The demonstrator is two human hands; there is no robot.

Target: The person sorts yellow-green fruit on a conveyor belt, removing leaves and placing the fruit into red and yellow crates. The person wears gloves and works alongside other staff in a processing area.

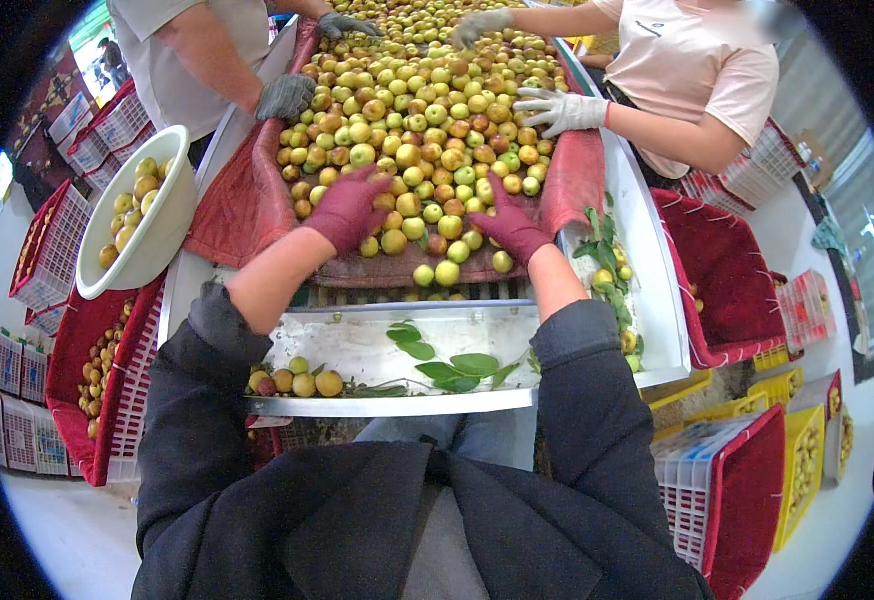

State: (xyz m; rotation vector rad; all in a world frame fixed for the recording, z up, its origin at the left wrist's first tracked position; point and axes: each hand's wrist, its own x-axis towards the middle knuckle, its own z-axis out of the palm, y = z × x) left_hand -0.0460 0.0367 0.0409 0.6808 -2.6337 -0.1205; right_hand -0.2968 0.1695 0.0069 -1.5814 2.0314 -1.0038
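A thick layer of round green and russet fruits (437, 157), likely jujubes, covers the sorting table in front of me. My left hand (350, 208), in a maroon glove, rests over the near left part of the layer, fingers spread and touching fruits. At the near right, my right hand (512, 225) wears a matching glove. Its thumb and fingers are apart beside several fruits, and nothing is gripped. Two yellow-green fruits (447, 273) lie at the front edge of the dark red cloth (362, 271), between my hands.
A metal trough (332, 337) before me holds leaves (474, 364) and several fruits. A white basin (181, 161) of fruit stands left. Co-workers' gloved hands (287, 97) (568, 111) reach in from both sides. Red-lined crates (722, 277) flank the table.
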